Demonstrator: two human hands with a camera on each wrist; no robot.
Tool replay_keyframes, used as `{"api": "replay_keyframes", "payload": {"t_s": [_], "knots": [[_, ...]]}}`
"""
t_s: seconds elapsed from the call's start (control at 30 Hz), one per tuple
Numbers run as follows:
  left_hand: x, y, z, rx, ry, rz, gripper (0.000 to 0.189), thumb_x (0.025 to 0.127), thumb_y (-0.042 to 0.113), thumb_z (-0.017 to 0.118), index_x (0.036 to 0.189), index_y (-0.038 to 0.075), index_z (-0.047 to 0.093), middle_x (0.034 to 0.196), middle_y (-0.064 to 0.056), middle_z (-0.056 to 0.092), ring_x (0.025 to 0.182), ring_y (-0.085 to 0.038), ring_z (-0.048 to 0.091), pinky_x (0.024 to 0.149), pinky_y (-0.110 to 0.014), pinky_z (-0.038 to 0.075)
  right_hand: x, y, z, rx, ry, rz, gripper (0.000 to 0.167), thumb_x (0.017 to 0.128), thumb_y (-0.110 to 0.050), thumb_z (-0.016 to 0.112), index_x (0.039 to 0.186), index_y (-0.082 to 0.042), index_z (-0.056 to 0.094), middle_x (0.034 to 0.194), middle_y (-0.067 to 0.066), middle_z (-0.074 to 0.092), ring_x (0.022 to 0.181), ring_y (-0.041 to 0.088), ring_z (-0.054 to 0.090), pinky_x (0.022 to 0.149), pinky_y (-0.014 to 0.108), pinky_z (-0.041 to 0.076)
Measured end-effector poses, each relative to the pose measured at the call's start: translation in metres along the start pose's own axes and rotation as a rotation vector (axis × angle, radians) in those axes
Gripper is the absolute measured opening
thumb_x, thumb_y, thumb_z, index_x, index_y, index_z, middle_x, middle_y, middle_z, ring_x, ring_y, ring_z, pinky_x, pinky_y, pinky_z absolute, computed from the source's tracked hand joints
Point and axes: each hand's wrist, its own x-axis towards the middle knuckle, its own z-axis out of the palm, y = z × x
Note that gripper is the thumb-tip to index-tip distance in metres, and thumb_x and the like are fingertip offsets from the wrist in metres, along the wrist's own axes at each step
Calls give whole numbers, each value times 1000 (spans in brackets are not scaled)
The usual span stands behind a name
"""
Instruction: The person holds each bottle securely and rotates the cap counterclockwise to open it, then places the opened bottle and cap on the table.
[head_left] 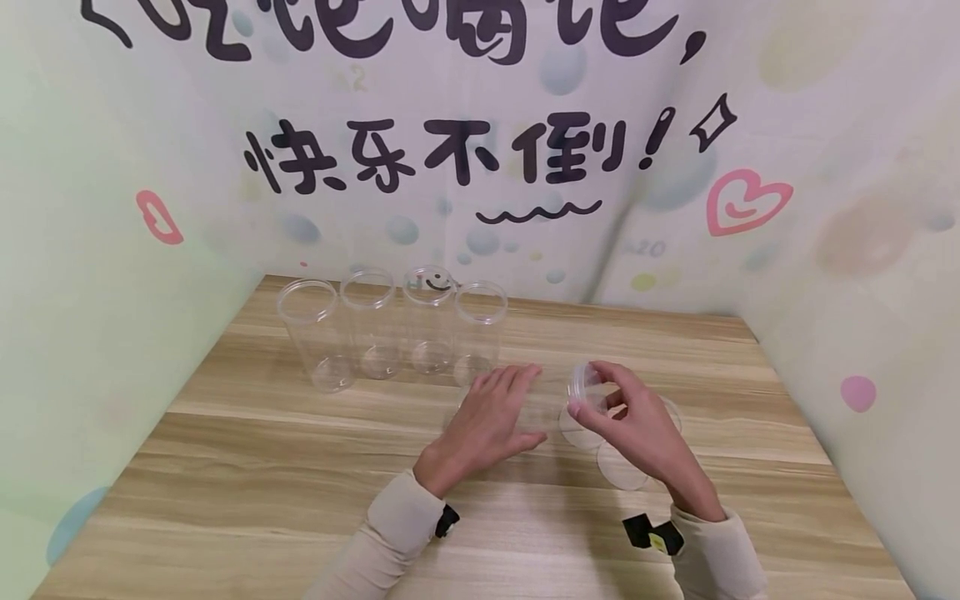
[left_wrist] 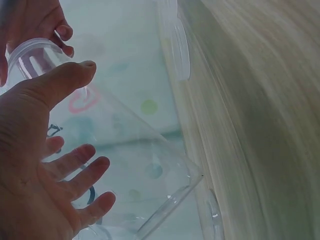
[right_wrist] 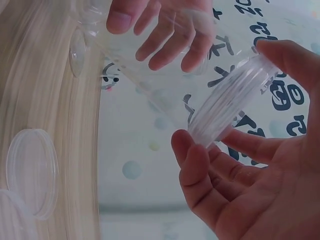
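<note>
A clear plastic jar [left_wrist: 155, 155] is held tilted on its side between the two hands. My right hand [head_left: 633, 421] grips the ridged clear lid [right_wrist: 232, 100] at the jar's right end, fingers and thumb curled round its edge. Beside the jar's body is my left hand [head_left: 483, 425], fingers spread and loosely extended, thumb apart from them. In the left wrist view its thumb overlaps the jar near the lid end. From the head view, the left hand hides much of the jar.
Several clear jars stand upright in a row at the back left, the leftmost jar [head_left: 311, 333] among them. Flat round lids lie under and beside the right hand, one being a near lid [head_left: 622, 467]. The wooden table [head_left: 247, 483] meets a printed wall [head_left: 420, 217] behind.
</note>
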Motion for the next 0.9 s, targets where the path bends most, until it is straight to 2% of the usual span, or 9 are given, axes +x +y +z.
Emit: {"api": "replay_keyframes", "payload": {"t_s": [0.27, 0.57, 0.9], "knots": [[-1, -3, -3, -39, -35, 3, 87, 77, 45, 83, 145, 11, 40, 139, -6, 53, 129, -22, 50, 109, -46, 39, -1, 0, -2, 13, -25, -35, 71, 88, -39, 74, 146, -12, 43, 133, 10, 54, 97, 24, 59, 69, 33, 51], [-2, -4, -5, -66, -41, 30, 86, 77, 46, 82, 144, 11, 41, 141, -4, 52, 131, -20, 49, 109, -45, 40, -2, 4, -5, 11, -34, -92, 71, 84, -32, 79, 144, -16, 45, 135, 7, 53, 102, 25, 58, 73, 26, 50], [-2, -4, -6, -70, -34, 45, 87, 76, 45, 83, 143, 10, 41, 137, -4, 55, 128, -19, 52, 105, -43, 44, -4, 3, -8, 37, -57, -120, 74, 84, -27, 80, 147, -18, 42, 142, 8, 49, 111, 27, 56, 79, 27, 49]]}}
